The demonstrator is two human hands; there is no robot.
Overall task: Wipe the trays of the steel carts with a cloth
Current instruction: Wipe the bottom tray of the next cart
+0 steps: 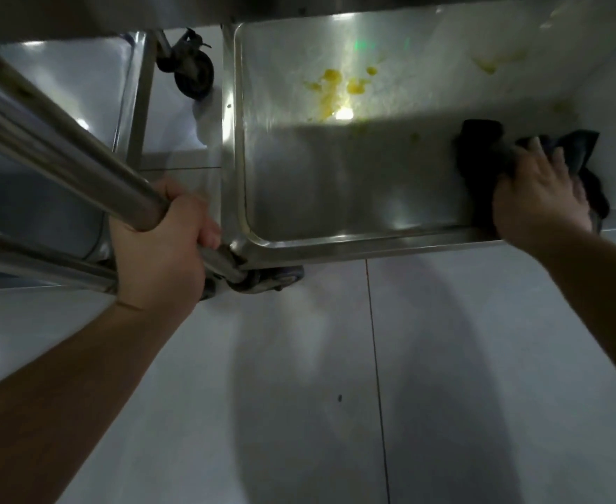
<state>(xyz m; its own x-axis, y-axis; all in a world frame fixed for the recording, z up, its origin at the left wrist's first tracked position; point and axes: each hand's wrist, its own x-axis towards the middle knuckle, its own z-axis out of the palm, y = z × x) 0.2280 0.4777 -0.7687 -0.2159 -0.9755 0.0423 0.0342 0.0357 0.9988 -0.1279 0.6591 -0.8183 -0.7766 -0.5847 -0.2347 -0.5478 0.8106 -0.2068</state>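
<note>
Pale grey floor tiles fill the lower half of the view, crossed by a thin grout line. Above them, from about 11 to 3 o'clock, lies the shallow stainless-steel cart tray, its raised rim catching glare along the near edge. A thick polished steel cart post slants in from 9 o'clock, with a black caster wheel behind it at 11. The left hand, at 8 o'clock of centre, has its grip wrapped around that post near its foot, bracing the cart. The right hand, at 3 o'clock, presses and clutches the dark crumpled cloth against the tray floor near the near rim. Yellow smeared food spots sit at 12 o'clock, well apart from the cloth, and fainter greenish marks lie at 1. To do this pass well, I would keep the cart braced, press flat, and sweep in overlapping strokes toward the yellow residue, lifting it rather than spreading it.
</note>
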